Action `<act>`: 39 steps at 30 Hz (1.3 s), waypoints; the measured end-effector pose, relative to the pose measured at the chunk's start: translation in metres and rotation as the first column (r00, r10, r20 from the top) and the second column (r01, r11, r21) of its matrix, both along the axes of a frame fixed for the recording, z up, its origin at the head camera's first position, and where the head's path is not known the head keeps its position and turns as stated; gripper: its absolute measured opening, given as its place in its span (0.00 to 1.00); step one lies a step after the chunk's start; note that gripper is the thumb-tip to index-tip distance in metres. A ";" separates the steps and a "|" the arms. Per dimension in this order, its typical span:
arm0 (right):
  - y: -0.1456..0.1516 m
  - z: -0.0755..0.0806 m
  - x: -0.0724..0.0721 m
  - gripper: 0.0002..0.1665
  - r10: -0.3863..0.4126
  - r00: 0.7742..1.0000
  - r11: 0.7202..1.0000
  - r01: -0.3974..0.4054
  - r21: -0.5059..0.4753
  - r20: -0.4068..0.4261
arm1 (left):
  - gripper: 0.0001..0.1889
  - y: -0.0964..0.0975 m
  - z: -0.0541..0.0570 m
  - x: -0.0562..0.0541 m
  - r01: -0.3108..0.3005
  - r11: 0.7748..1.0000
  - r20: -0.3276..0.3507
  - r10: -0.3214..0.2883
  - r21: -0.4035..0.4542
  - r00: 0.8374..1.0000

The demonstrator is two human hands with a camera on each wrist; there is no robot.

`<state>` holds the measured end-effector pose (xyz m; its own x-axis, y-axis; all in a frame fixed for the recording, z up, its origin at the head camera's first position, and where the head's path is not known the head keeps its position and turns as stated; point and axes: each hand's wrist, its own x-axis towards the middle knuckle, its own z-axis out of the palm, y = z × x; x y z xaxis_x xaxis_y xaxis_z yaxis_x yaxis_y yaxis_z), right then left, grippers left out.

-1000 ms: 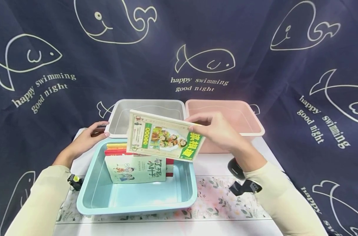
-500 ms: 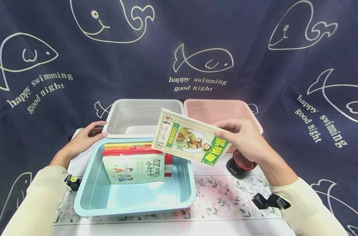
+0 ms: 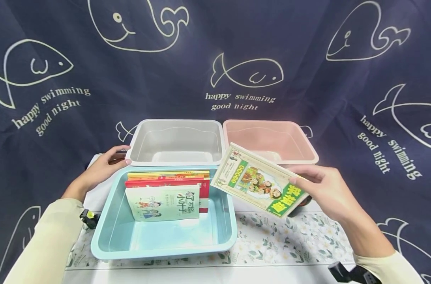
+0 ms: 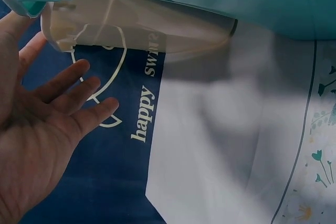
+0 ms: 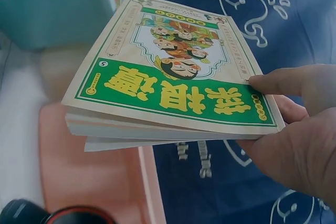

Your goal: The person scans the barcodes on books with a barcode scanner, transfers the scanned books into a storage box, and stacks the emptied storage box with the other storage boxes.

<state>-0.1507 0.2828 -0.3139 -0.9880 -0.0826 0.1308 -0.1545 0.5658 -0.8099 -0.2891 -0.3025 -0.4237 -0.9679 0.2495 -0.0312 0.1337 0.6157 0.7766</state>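
A cream book (image 3: 259, 181) with a green title band and a cartoon picture hangs tilted in the air, right of the blue bin (image 3: 158, 252). My right hand (image 3: 325, 189) pinches it at its right edge; in the right wrist view, loose pages show under the book's cover (image 5: 178, 98). My left hand (image 3: 103, 167) is at the grey bin's (image 3: 176, 163) front left corner, its fingers spread out in the left wrist view. Inside the blue bin stand a pale green book (image 3: 165, 203), a red book (image 3: 204, 195) and thin yellow-edged books (image 3: 169, 174) behind.
A pink bin (image 3: 272, 134) stands at the back right, next to the grey bin. A black round object with a red ring (image 5: 79, 216) is partly hidden behind the held book in the head view. A floral strip (image 3: 286, 236) runs across the white table.
My right hand has carried the cream book rightward and slightly down, from above the books in the blue bin to beyond its right side. My left hand has stayed at the grey bin's corner.
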 end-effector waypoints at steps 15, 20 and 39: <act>0.057 -0.058 0.048 0.12 -0.114 0.989 0.957 0.135 -0.256 0.093 | 0.37 0.001 0.004 0.000 0.000 1.000 0.005 0.000 0.017 1.000; 0.063 -0.085 0.063 0.11 -0.180 0.966 0.947 0.221 -0.232 0.185 | 0.37 0.002 0.004 -0.001 0.002 1.000 0.000 -0.002 0.013 1.000; 0.074 -0.137 0.092 0.23 -0.387 0.884 0.922 0.373 0.104 0.263 | 0.37 0.002 0.001 0.000 -0.001 1.000 0.016 0.001 0.008 1.000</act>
<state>-0.0589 0.3569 -0.4510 -0.9408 0.3073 -0.1427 0.3034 0.5766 -0.7586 -0.2888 -0.3009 -0.4229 -0.9674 0.2492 -0.0448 0.1207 0.6095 0.7835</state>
